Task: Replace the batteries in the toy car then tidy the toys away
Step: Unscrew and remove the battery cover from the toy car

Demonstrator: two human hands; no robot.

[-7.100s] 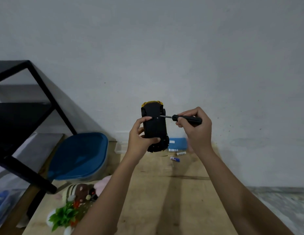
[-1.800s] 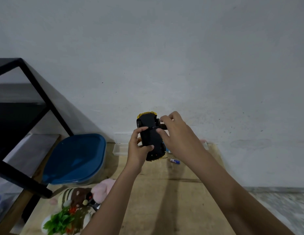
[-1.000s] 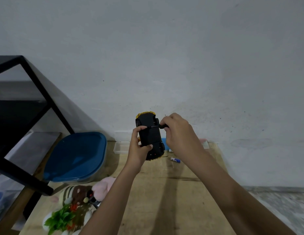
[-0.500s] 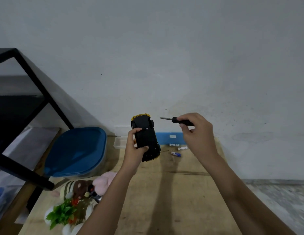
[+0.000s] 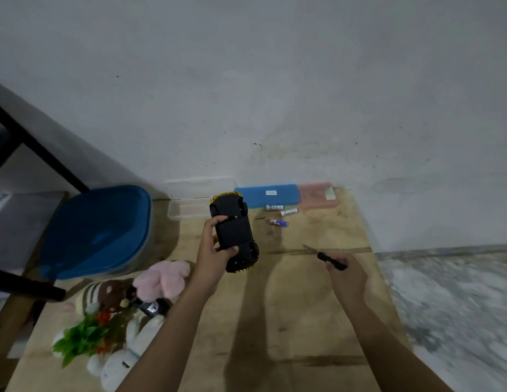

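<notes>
Head view, near to far. Both forearms rise from the lower edge over the bare middle of the bench (image 5: 303, 321), which lies open between them and out to its right edge, beyond which is speckled floor (image 5: 444, 306). At near left a heap of soft toys (image 5: 128, 301) crowds the bench's left side, with a blue-lidded tub (image 5: 96, 230) behind it and a black shelf frame (image 5: 34, 142) above. The left hand (image 5: 215, 256) holds the toy car (image 5: 235, 230) above the bench, underside toward the camera, its grip wrapped round the body. The right hand (image 5: 347, 274), well apart to the right and low over the bench, has its grip closed on a screwdriver (image 5: 330, 260) whose shaft points up-left. Farther on, three batteries (image 5: 279, 222) lie loose before a clear tray (image 5: 187, 209), a blue case (image 5: 268, 196) and a pink case (image 5: 317, 195) along the wall (image 5: 275, 94). Half a second earlier the screwdriver was level with the car's upper end; it is now lower and farther from the car.
</notes>
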